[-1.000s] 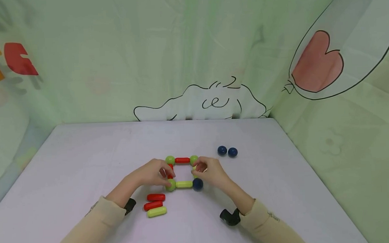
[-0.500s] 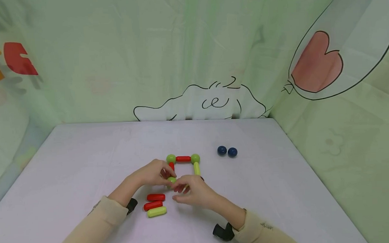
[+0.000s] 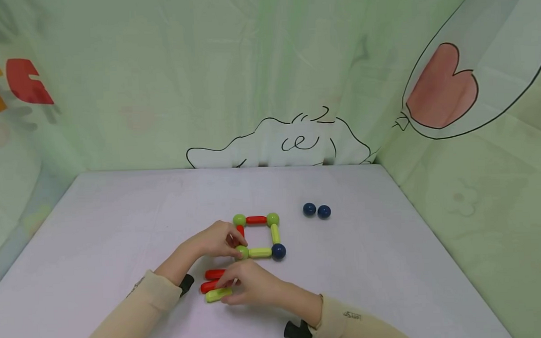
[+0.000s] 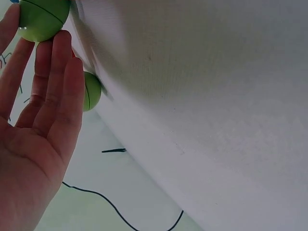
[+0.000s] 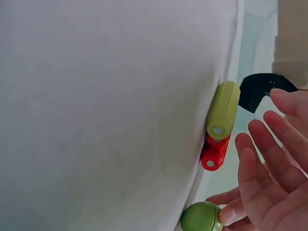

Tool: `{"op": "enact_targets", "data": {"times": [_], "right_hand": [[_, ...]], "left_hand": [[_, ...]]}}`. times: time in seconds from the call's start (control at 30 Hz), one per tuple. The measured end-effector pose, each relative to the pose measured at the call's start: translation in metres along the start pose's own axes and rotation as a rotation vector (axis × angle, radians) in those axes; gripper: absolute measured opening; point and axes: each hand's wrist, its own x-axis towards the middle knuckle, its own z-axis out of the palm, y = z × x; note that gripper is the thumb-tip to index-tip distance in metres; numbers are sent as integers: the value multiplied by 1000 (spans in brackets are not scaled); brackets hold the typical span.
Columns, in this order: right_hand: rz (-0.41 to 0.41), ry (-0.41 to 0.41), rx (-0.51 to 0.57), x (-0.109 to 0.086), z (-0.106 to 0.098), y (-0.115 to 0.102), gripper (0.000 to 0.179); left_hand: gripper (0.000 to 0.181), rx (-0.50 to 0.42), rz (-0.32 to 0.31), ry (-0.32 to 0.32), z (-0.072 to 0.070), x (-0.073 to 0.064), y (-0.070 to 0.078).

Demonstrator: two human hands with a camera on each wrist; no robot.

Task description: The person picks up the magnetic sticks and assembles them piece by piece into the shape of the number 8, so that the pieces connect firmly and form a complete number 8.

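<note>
On the table lies a four-sided frame of rods and balls. My left hand (image 3: 219, 239) pinches its near-left green ball (image 4: 44, 20) between thumb and fingers. A yellow-green rod (image 3: 260, 252) runs from that ball to a dark blue ball (image 3: 278, 251). The other sides are a red rod (image 3: 256, 219), a second yellow-green rod (image 3: 275, 234) and a partly hidden red rod. My right hand (image 3: 254, 284) hovers over the loose rods with its fingers apart. Beneath it are a loose yellow-green rod (image 5: 223, 109) and two loose red rods (image 5: 214, 155), partly covered in the head view.
Two dark blue balls (image 3: 316, 210) lie beyond the frame to the right. Behind the white table (image 3: 133, 203) hangs a pale green printed curtain (image 3: 169, 83). A black wrist device (image 3: 297, 332) sits by the right sleeve.
My right hand has left the frame's right side and moved left and nearer, to the loose rods. The frame has shifted slightly, with my left hand still at its near-left ball.
</note>
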Motion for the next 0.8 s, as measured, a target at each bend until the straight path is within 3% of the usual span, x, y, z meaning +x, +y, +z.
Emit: {"op": "enact_targets", "data": {"times": [0.3,0.8], "right_hand": [[-35,-14,-104,7,7,-1,16],[143,-59,-142,10,11,-7,16]], "left_hand": [[17,6,-23,-4,0,1,0],[17,18,-36,1,-1,1,1]]}}
